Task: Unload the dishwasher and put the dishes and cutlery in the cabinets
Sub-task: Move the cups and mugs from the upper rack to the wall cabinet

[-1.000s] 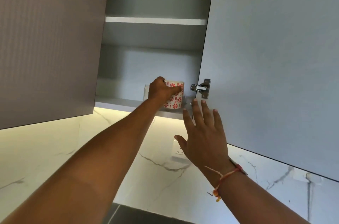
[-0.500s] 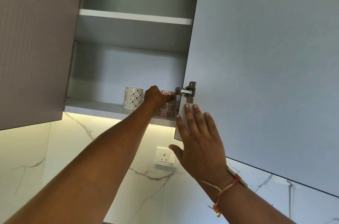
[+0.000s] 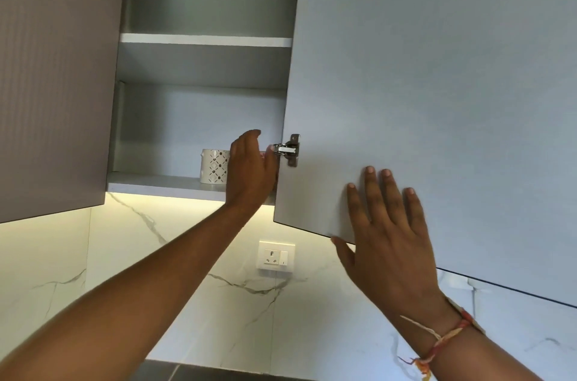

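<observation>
A mug (image 3: 214, 166) stands on the bottom shelf (image 3: 156, 182), left of the door hinge (image 3: 288, 149).

I looked up into a pale grey wall cabinet (image 3: 203, 118), its smooth grey-blue door (image 3: 437, 84) standing open to my right on a shiny metal hinge (image 3: 288, 149). A white-edged upper shelf (image 3: 206, 39) crossed it above the grey bottom shelf (image 3: 150, 182). To the left hung a closed brown-grey ribbed door (image 3: 56, 68). Warm light (image 3: 175, 199) glowed under the cabinet onto a white marble wall with grey veins (image 3: 125, 255), where a white socket with a switch (image 3: 276, 255) sat.
</observation>
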`<state>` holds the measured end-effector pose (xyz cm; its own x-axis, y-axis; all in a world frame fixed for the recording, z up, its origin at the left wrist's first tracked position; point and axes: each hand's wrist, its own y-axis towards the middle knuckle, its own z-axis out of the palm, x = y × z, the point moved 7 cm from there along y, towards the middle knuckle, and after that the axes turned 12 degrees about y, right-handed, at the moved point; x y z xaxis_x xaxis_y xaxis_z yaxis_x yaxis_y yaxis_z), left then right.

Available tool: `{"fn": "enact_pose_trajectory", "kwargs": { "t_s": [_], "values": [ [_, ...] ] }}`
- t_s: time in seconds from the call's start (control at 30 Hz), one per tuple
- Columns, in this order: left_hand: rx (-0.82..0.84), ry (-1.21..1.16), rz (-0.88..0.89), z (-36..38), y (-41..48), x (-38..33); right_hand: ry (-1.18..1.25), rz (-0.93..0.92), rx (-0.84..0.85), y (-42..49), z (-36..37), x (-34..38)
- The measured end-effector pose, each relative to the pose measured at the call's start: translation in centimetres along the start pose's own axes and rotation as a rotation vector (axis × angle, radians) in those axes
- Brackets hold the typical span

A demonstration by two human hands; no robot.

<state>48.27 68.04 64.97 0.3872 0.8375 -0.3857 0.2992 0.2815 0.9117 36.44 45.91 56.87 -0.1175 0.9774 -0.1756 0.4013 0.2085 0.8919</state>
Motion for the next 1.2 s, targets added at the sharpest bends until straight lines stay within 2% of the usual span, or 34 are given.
{"fn": "enact_pose_trajectory", "kwargs": {
  "t_s": [0.07, 0.13, 0.27, 0.4, 0.53, 0.63, 0.77, 0.87, 1.03, 1.2],
  "values": [
    [-0.027, -0.026, 0.265, -3.0, -4.0, -4.6, -0.018, 0.066, -0.034, -1.3, -2.2, -2.5],
    [0.024, -0.007, 0.492, -4.9, -8.5, -9.3, -0.017, 0.141, -0.054, -2.7, -4.2, -4.9],
    [0.112, 0.036, 0.799, -6.7, -15.8, -17.0, 0.014, 0.307, -0.073, -4.9, -7.4, -9.1],
    [0.218, 0.111, 0.852, -6.4, -19.8, -21.9, 0.136, 0.457, -0.146, -6.9, -10.6, -13.3],
    [0.281, 0.189, 0.862, -6.3, -21.8, -25.3, 0.699, 0.501, -0.109, -7.8, -11.0, -15.8],
    [0.271, 0.236, 0.838, -7.2, -22.5, -26.7, 0.903, 0.548, -0.156, -8.7, -11.9, -16.8],
    [0.184, 0.256, 0.851, -11.1, -23.0, -27.3, 1.125, 0.492, -0.239, -9.8, -14.5, -14.8],
    [0.165, 0.256, 0.816, -15.2, -22.9, -25.8, 1.299, 0.315, -0.263, -9.8, -16.9, -11.0],
    [0.127, 0.421, 0.703, -22.3, -22.5, -19.6, 1.446, -0.012, -0.016, -8.7, -17.4, -1.8],
    [-0.043, 0.617, 0.601, -28.6, -20.5, -13.1, 1.309, -0.311, 0.164, -6.7, -14.7, 8.0]
  ]
}}
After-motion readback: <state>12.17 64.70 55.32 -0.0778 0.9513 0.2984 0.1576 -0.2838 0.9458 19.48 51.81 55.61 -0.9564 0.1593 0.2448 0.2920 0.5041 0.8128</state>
